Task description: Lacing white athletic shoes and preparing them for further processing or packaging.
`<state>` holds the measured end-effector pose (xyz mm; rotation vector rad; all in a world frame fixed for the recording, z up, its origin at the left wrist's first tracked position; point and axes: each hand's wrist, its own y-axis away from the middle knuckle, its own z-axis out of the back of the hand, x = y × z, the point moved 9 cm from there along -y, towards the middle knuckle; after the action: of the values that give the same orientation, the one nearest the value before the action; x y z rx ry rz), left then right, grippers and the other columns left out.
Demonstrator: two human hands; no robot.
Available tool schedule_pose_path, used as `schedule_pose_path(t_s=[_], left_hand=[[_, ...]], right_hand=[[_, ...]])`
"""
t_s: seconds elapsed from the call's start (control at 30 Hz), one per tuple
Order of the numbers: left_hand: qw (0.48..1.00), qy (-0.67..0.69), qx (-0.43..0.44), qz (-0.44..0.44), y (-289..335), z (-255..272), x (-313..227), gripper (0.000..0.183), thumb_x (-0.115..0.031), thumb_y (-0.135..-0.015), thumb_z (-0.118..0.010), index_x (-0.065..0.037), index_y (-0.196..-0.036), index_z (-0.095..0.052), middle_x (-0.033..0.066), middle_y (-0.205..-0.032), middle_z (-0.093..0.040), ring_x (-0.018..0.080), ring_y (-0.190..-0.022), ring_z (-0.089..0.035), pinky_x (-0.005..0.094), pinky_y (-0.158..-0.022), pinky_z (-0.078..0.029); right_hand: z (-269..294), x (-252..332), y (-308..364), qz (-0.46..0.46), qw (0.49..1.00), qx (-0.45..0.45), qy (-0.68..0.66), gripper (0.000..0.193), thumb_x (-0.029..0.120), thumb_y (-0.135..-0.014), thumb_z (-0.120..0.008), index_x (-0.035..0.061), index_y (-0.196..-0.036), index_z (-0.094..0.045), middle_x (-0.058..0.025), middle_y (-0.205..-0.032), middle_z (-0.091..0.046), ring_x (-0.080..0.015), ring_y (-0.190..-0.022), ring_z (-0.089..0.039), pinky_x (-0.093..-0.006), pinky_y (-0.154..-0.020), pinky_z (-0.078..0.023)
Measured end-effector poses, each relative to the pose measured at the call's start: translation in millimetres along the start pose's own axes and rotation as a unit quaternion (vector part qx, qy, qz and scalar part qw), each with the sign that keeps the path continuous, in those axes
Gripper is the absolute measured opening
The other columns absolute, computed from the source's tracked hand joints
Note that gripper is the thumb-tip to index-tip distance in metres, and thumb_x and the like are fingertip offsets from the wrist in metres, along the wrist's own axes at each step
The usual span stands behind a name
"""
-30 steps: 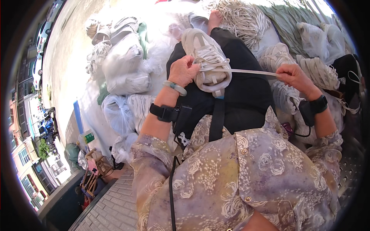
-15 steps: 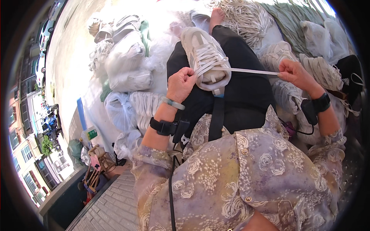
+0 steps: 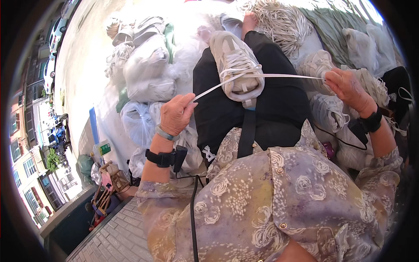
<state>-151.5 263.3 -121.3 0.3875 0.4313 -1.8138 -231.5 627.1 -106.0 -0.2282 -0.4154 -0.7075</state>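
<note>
Head view: pale beige lace-up sneaker (image 3: 235,65) is lying sole-down on the black-trousered lap (image 3: 270,109), toe pointing to 12 o'clock. Left hand (image 3: 174,114), at 8 o'clock from the shoe, is pinching one end of the flat white shoelace (image 3: 283,76), grip clenched on it. Right hand (image 3: 347,87), at 3 o'clock, is pinching the other end, lace taut between them. Clear plastic bags of white shoes (image 3: 144,74) are lying at 9 o'clock; a bundle of white laces (image 3: 283,22) at 1 o'clock.
</note>
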Motion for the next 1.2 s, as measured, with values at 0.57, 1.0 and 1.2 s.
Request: schedule_pose_path(t_s=[0.57, 1.0, 1.2], left_hand=[[0.866, 0.208, 0.166, 0.423, 59.6, -64.9, 96.1, 0.026, -0.026, -0.089, -0.051, -0.007, -0.072, -0.054, 0.0042, -0.054, -0.053, 0.0135, -0.04, -0.048, 0.0281, -0.039, -0.037], [0.711, 0.525, 0.2, 0.423, -26.9, -130.1, 1.3, 0.016, -0.019, -0.092, -0.047, -0.005, -0.09, -0.053, 0.0047, -0.062, -0.057, 0.007, -0.037, -0.047, 0.0221, -0.032, -0.04], [0.714, 0.545, 0.114, 0.424, -41.4, -122.2, 5.2, 0.016, -0.019, -0.091, -0.047, -0.005, -0.088, -0.052, 0.0043, -0.059, -0.052, 0.0056, -0.033, -0.034, 0.0199, -0.029, -0.027]], right_hand=[[-101.8, -37.5, 47.9, -0.445, 0.733, 0.176, -0.484, 0.025, 0.024, -0.09, -0.05, 0.0069, -0.071, -0.053, 0.0023, -0.052, -0.047, -0.0033, -0.037, -0.034, -0.0205, -0.036, -0.027], [-139.7, 8.2, -96.1, -0.288, 0.725, 0.023, -0.625, 0.011, 0.021, -0.088, -0.055, 0.0109, -0.086, -0.058, 0.0039, -0.079, -0.06, -0.0034, -0.07, -0.053, -0.0207, -0.061, -0.043], [-135.1, -10.4, -96.7, -0.294, 0.694, -0.063, -0.655, 0.014, 0.024, -0.085, -0.061, 0.0108, -0.089, -0.065, 0.0071, -0.082, -0.059, -0.0025, -0.076, -0.051, -0.0217, -0.067, -0.041]])
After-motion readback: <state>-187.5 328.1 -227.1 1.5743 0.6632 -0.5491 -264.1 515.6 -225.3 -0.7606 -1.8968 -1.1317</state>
